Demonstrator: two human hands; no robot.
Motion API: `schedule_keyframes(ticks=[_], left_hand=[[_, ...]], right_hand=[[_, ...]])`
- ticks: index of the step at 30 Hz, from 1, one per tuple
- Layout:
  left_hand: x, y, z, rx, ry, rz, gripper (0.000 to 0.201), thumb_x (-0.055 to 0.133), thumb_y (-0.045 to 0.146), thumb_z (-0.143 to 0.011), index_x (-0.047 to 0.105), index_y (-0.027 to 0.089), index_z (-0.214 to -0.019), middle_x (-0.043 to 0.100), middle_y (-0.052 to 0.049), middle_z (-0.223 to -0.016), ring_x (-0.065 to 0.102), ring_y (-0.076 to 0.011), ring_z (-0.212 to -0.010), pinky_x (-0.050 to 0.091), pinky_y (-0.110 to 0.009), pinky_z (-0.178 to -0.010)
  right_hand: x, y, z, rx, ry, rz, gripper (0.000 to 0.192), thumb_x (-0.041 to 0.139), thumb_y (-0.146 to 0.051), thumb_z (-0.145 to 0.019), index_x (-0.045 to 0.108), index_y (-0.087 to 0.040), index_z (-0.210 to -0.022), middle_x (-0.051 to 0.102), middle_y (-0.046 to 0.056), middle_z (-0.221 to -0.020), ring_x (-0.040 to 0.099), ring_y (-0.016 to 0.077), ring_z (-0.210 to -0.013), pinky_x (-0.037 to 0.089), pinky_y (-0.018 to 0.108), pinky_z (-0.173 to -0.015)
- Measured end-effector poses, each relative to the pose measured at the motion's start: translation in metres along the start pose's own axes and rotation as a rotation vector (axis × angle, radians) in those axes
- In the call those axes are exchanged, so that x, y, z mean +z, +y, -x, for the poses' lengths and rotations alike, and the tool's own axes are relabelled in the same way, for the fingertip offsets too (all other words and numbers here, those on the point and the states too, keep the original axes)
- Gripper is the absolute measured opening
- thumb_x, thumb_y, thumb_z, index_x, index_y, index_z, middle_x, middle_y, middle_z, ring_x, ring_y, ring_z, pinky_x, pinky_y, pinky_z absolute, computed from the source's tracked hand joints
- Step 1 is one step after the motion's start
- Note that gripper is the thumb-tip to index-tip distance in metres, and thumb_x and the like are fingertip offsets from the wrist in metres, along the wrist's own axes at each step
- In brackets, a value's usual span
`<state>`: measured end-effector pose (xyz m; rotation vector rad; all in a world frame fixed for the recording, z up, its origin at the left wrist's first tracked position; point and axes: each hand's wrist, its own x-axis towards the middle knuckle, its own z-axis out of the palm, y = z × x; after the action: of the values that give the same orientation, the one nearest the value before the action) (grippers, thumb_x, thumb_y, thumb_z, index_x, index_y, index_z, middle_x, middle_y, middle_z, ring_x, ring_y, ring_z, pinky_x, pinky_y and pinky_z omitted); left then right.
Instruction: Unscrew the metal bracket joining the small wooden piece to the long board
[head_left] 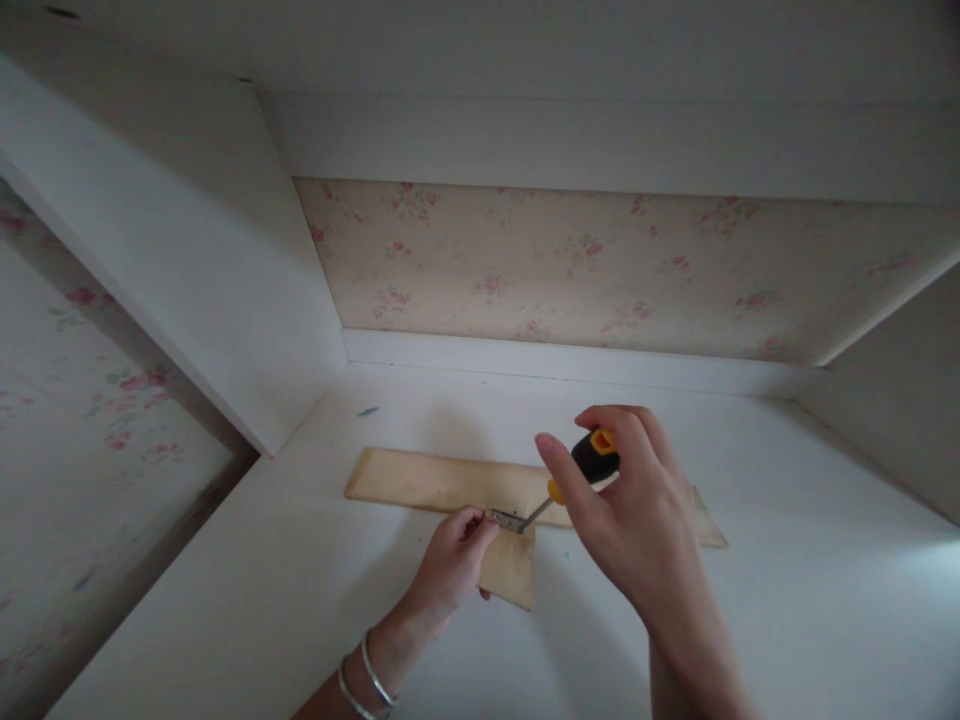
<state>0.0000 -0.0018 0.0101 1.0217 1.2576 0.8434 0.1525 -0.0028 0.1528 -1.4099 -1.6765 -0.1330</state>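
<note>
Screwdriver [583, 468], black and orange, was gripped in the right hand [637, 510], its tip meeting a small metal bracket [509, 519] where two wooden boards [442, 480] joined. The left hand [454, 562] pinched that bracket at the shorter board's edge. Bare white shelf [787, 600] lay open to the right, walls [225, 280] well apart.
</note>
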Motion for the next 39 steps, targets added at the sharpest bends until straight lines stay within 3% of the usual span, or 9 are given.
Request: schedule_keyframes(ticks=[3, 6, 11, 17, 22, 25, 29, 35, 39], left_hand=[[0.0, -0.001, -0.001, -0.006, 0.0, -0.009, 0.028, 0.053, 0.046, -0.077, 0.051, 0.018, -0.074, 0.051, 0.003, -0.059, 0.054, -0.0146, -0.047, 0.038, -0.021, -0.03], [-0.001, -0.004, -0.002, -0.013, -0.013, -0.004, 0.027, 0.053, 0.045, -0.077, 0.052, 0.018, -0.077, 0.052, 0.002, -0.061, 0.055, -0.0153, -0.049, 0.038, -0.021, -0.03], [-0.001, -0.01, -0.004, 0.006, -0.032, 0.005, 0.028, 0.053, 0.045, -0.079, 0.053, 0.017, -0.079, 0.054, 0.002, -0.062, 0.055, -0.015, -0.049, 0.038, -0.021, -0.03], [0.0, -0.011, -0.005, -0.017, -0.042, -0.005, 0.028, 0.053, 0.044, -0.077, 0.053, 0.017, -0.079, 0.052, 0.003, -0.061, 0.055, -0.0143, -0.047, 0.039, -0.02, -0.03], [-0.001, -0.01, -0.005, -0.021, -0.043, -0.005, 0.028, 0.054, 0.045, -0.077, 0.053, 0.016, -0.08, 0.054, 0.002, -0.062, 0.056, -0.0148, -0.047, 0.039, -0.02, -0.029], [-0.002, -0.011, -0.005, -0.014, -0.05, 0.01, 0.028, 0.054, 0.045, -0.077, 0.053, 0.016, -0.079, 0.052, 0.002, -0.062, 0.055, -0.0144, -0.047, 0.039, -0.02, -0.03], [-0.002, -0.012, -0.004, -0.014, -0.062, 0.022, 0.029, 0.054, 0.045, -0.078, 0.053, 0.016, -0.079, 0.053, 0.002, -0.063, 0.055, -0.0144, -0.048, 0.039, -0.02, -0.031], [-0.002, -0.013, -0.006, -0.015, -0.048, 0.019, 0.027, 0.054, 0.043, -0.078, 0.054, 0.016, -0.08, 0.055, 0.001, -0.064, 0.056, -0.0154, -0.049, 0.039, -0.021, -0.03], [-0.002, -0.013, -0.006, -0.015, -0.046, 0.001, 0.026, 0.054, 0.043, -0.078, 0.053, 0.017, -0.08, 0.054, 0.002, -0.063, 0.057, -0.0156, -0.049, 0.04, -0.021, -0.03]], right_hand=[[0.002, 0.001, -0.001, 0.03, 0.008, 0.029, 0.018, 0.056, -0.03, -0.085, 0.053, -0.021, -0.101, 0.055, 0.006, -0.101, 0.055, 0.0189, -0.084, 0.045, 0.032, -0.071], [0.002, 0.001, -0.001, 0.017, -0.059, -0.028, 0.029, 0.052, -0.02, -0.081, 0.05, -0.021, -0.11, 0.053, 0.007, -0.11, 0.055, 0.0197, -0.09, 0.045, 0.033, -0.075], [0.002, 0.001, 0.0, 0.054, -0.002, 0.085, 0.024, 0.058, -0.038, -0.083, 0.051, -0.021, -0.098, 0.054, 0.005, -0.098, 0.055, 0.019, -0.079, 0.043, 0.031, -0.065], [0.002, 0.001, 0.0, 0.055, -0.043, 0.103, 0.03, 0.055, -0.026, -0.08, 0.049, -0.022, -0.109, 0.053, 0.005, -0.11, 0.057, 0.0182, -0.081, 0.043, 0.03, -0.064], [0.004, -0.001, -0.001, 0.073, 0.017, 0.151, 0.027, 0.058, -0.042, -0.082, 0.05, -0.022, -0.098, 0.056, 0.004, -0.096, 0.056, 0.0196, -0.078, 0.041, 0.031, -0.061], [0.005, 0.001, -0.001, 0.089, 0.007, 0.178, 0.021, 0.056, -0.034, -0.082, 0.051, -0.023, -0.098, 0.056, 0.003, -0.098, 0.056, 0.0185, -0.075, 0.04, 0.03, -0.058], [0.003, 0.001, 0.0, 0.04, -0.064, 0.103, 0.031, 0.054, -0.026, -0.078, 0.049, -0.022, -0.108, 0.053, 0.006, -0.112, 0.057, 0.0192, -0.084, 0.044, 0.031, -0.064], [0.003, 0.001, 0.0, 0.081, -0.009, 0.166, 0.023, 0.057, -0.038, -0.083, 0.052, -0.023, -0.099, 0.056, 0.002, -0.097, 0.056, 0.0175, -0.074, 0.041, 0.03, -0.058], [0.001, 0.001, 0.0, 0.053, -0.078, 0.126, 0.032, 0.053, -0.026, -0.078, 0.05, -0.023, -0.11, 0.054, 0.005, -0.112, 0.057, 0.0175, -0.078, 0.044, 0.031, -0.061]])
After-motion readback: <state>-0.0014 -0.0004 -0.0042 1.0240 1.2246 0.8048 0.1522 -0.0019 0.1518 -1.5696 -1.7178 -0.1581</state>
